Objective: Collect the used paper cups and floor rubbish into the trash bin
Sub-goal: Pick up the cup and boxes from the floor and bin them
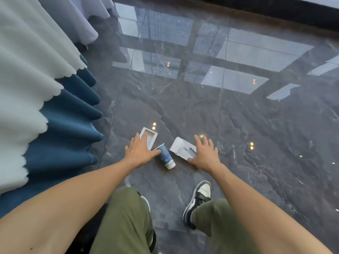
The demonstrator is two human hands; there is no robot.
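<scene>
Down on the floor (pixel 238 125), a tipped blue-patterned paper cup (pixel 166 156).

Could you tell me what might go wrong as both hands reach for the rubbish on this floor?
The paper cup lies on its side between the hands, so the left hand could nudge it rolling across the glossy floor. The right hand presses flat on the white box, which may slide rather than lift.
</scene>
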